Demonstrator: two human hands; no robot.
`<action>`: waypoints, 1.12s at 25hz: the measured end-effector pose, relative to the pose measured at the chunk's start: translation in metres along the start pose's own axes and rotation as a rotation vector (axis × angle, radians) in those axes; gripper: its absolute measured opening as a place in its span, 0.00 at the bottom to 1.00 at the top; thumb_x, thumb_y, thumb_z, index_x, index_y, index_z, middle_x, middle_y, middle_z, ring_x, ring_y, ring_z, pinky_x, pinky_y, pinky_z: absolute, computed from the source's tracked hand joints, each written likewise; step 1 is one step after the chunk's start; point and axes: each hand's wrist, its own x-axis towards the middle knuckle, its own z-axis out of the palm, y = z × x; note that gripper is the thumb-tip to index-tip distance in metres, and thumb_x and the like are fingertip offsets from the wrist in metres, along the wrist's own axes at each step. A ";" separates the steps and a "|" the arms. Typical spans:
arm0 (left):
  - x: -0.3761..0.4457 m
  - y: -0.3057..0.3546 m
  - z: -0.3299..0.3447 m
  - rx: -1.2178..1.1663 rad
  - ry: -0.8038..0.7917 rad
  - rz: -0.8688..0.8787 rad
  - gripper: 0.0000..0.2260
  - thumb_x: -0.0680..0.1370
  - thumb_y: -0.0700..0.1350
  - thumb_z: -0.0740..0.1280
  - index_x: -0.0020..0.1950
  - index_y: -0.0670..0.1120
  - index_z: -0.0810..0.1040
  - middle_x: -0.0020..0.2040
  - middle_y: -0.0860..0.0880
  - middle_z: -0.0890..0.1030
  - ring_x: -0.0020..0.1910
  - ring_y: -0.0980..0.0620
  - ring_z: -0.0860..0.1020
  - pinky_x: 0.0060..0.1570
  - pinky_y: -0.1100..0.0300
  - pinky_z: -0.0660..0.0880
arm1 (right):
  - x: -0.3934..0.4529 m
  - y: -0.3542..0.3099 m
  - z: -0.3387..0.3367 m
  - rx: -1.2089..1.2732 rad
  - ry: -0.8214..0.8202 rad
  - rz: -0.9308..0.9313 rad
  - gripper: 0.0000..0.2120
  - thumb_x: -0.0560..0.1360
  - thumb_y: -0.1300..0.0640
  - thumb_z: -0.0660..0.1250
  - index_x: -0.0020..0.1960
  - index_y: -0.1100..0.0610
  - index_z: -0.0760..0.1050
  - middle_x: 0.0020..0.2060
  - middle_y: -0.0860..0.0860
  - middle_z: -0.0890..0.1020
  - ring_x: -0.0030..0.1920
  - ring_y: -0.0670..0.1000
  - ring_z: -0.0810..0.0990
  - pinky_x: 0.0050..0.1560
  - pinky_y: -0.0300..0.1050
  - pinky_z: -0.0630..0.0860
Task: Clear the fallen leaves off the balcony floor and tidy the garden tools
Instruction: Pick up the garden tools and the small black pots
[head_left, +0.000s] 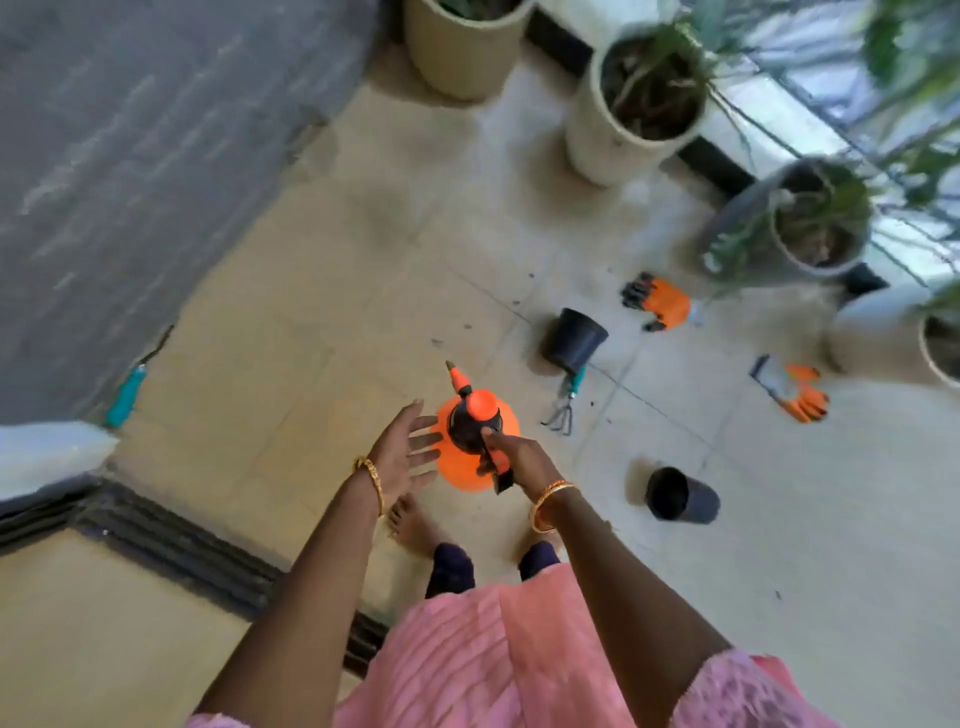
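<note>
Right hand (511, 453) grips the orange sprayer (475, 441), hiding its handle; left hand (402, 449) spread beside.

Upright orange sprayer (475, 441); scattered gloves (662, 303)

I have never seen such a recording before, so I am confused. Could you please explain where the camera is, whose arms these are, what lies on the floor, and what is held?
There is no machine here. The single picture comes from a camera worn on a person's head, looking down, so the two arms are that person's own.

The right hand grips the black handle of an orange sprayer. The left hand is open beside the sprayer, fingers straight.

On the tiled floor lie two black pots, both tipped over, a small hand rake, and two orange gloves, apart from each other. A teal-handled tool lies by the grey wall. Larger planters with plants stand along the balcony edge.

The picture is somewhat blurred, so small details are unclear.
</note>
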 end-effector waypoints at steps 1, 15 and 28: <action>0.005 -0.001 0.023 0.059 -0.016 -0.008 0.20 0.79 0.59 0.57 0.62 0.47 0.74 0.61 0.43 0.76 0.57 0.45 0.74 0.58 0.49 0.69 | -0.001 0.016 -0.014 0.077 0.025 0.017 0.23 0.65 0.35 0.63 0.31 0.55 0.80 0.34 0.54 0.83 0.38 0.56 0.79 0.41 0.49 0.72; 0.000 -0.141 0.377 0.957 -0.154 -0.166 0.12 0.81 0.54 0.57 0.57 0.50 0.74 0.53 0.44 0.79 0.46 0.48 0.77 0.46 0.56 0.73 | -0.055 0.234 -0.241 0.792 0.374 0.198 0.19 0.75 0.43 0.64 0.31 0.54 0.78 0.38 0.57 0.82 0.44 0.59 0.80 0.56 0.55 0.75; 0.005 -0.275 0.573 1.565 -0.392 -0.218 0.11 0.80 0.48 0.60 0.62 0.49 0.71 0.44 0.48 0.80 0.44 0.49 0.76 0.42 0.58 0.70 | -0.104 0.377 -0.344 1.250 0.746 0.320 0.20 0.79 0.45 0.59 0.46 0.61 0.80 0.47 0.61 0.81 0.50 0.58 0.77 0.55 0.51 0.71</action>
